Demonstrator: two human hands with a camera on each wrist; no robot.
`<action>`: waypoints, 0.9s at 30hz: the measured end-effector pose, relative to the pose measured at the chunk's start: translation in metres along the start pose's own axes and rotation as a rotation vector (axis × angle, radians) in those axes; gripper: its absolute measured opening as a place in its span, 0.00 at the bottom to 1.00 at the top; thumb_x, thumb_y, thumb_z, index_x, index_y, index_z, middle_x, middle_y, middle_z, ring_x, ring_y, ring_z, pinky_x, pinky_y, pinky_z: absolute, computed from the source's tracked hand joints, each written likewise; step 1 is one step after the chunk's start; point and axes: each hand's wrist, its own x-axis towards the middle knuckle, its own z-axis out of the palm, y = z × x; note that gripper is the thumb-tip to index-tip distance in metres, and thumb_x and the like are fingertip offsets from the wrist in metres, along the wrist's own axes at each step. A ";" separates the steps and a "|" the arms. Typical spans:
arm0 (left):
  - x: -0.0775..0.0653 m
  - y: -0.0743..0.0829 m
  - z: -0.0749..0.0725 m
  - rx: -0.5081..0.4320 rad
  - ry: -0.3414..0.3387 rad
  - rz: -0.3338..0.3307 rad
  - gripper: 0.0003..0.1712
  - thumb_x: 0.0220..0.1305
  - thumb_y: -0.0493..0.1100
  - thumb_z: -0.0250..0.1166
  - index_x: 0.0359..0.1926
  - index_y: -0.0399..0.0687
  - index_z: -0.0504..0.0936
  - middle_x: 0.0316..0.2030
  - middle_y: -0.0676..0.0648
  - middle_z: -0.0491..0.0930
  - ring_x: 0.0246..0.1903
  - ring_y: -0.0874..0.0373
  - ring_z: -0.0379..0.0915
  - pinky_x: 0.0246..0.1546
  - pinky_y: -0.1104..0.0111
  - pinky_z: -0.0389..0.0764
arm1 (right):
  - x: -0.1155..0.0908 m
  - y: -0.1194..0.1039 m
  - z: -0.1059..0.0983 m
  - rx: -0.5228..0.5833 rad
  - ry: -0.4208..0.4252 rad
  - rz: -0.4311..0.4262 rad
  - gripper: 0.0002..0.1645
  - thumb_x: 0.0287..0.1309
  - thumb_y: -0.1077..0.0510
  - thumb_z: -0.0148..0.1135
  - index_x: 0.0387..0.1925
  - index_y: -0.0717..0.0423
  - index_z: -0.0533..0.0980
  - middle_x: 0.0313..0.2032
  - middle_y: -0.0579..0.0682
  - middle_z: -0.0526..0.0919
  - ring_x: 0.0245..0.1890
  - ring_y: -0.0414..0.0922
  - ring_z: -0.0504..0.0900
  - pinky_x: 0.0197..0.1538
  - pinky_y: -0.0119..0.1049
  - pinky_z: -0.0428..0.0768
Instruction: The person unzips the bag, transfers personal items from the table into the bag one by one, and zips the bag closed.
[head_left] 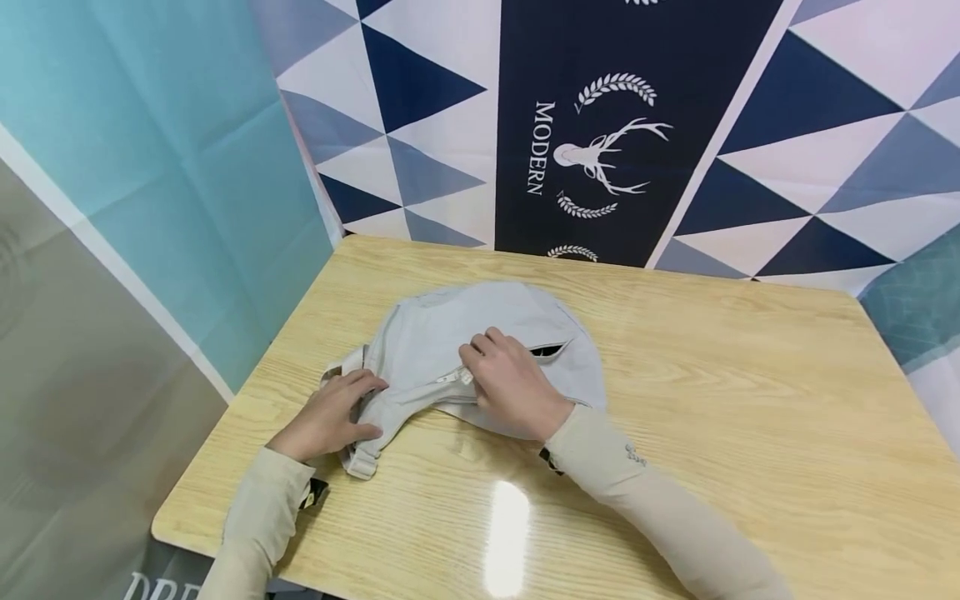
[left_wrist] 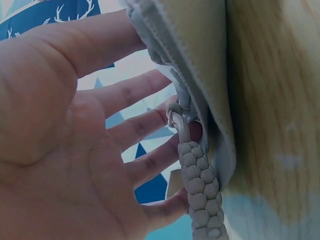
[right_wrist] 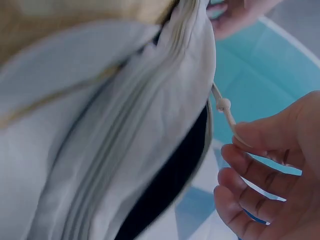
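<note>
A light grey backpack (head_left: 495, 308) lies flat, its rounded end to the right and its straps to the left. My left hand (head_left: 326, 417) holds its strap end, thumb and fingers on either side of the fabric. Close to those fingers, the left wrist view shows a braided cord (left_wrist: 200, 185). My right hand (head_left: 513, 379) is over the middle of the backpack. In the right wrist view, its thumb and fingertips pinch a thin knotted zipper pull cord (right_wrist: 223, 105). Beside it a zipped pocket gapes, showing a dark inside (right_wrist: 175, 175). The contents cannot be made out.
The backpack rests on a wooden table (head_left: 750, 417), near its left side. Behind stands a patterned cloth (head_left: 420, 108) with triangles and a deer head. A blue-green cloth (head_left: 187, 167) hangs along the left.
</note>
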 end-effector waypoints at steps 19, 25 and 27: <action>-0.003 -0.001 0.002 -0.022 0.028 0.023 0.31 0.54 0.42 0.77 0.58 0.40 0.77 0.59 0.36 0.73 0.57 0.34 0.69 0.53 0.40 0.69 | -0.035 0.048 -0.021 0.042 0.009 0.164 0.13 0.46 0.72 0.59 0.34 0.56 0.77 0.31 0.49 0.79 0.33 0.48 0.74 0.35 0.40 0.75; -0.001 -0.002 0.005 -0.024 0.020 0.035 0.32 0.54 0.42 0.77 0.59 0.38 0.76 0.60 0.36 0.72 0.59 0.36 0.69 0.56 0.41 0.67 | -0.046 0.065 -0.024 0.055 0.041 0.207 0.13 0.46 0.73 0.57 0.32 0.54 0.76 0.29 0.48 0.79 0.30 0.47 0.72 0.29 0.39 0.73; -0.001 -0.002 0.005 -0.021 0.020 0.036 0.32 0.54 0.42 0.77 0.59 0.39 0.77 0.60 0.36 0.73 0.59 0.37 0.69 0.56 0.41 0.67 | -0.049 0.069 -0.024 0.061 0.038 0.216 0.12 0.48 0.72 0.57 0.31 0.53 0.76 0.28 0.47 0.78 0.29 0.47 0.71 0.28 0.39 0.73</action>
